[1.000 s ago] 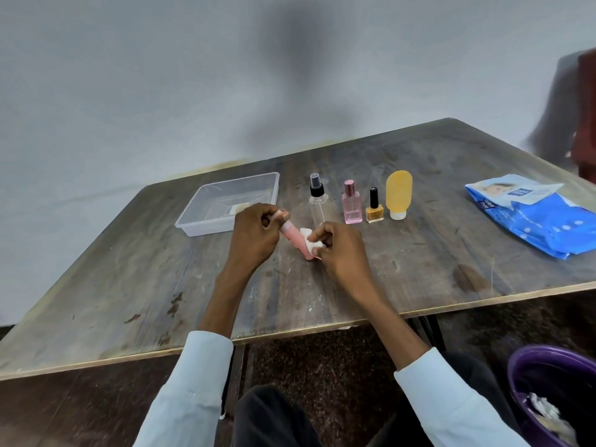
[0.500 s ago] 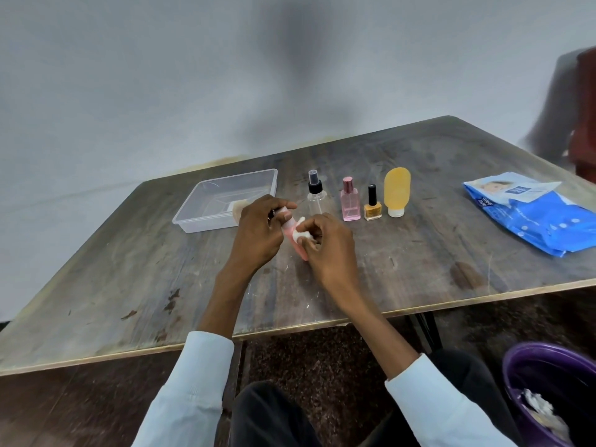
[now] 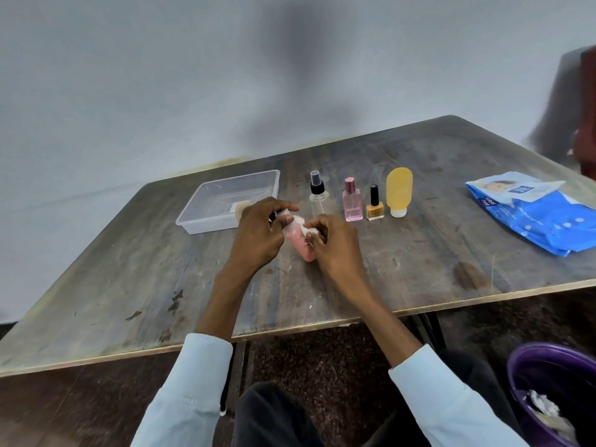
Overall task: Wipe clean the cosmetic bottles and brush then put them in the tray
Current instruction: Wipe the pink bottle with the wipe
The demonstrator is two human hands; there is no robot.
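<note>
Compared with the frame one second earlier, both hands sit closer together and the white wipe has travelled from the lower end of the bottle up toward its cap end.

Nearest the camera, at the lower right, a purple plastic bin [image 3: 529,379] holds crumpled white waste. Two light-blue sleeves reach forward over the worn wooden table [image 3: 129,285].

Above the table's middle, the left hand [image 3: 258,233] grips the white cap end of a tilted pink plastic bottle [image 3: 301,245], fingers curled round it. The right hand [image 3: 335,246] pinches a small folded white wipe [image 3: 308,229] against the upper side of that bottle, just beside the left thumb. The bottle lies between the two hands, its base pointing toward the camera.

Behind the hands stands a row: a clear spray bottle with a black pump [image 3: 317,196], a pink square perfume bottle [image 3: 352,204], a yellow nail-polish bottle with a black cap [image 3: 374,206], and an orange squeeze tube standing on its white cap [image 3: 399,191]. To their left rests a clear plastic rectangular tray [image 3: 225,188]. At the far right lies a blue pack of wet wipes [image 3: 541,217].
</note>
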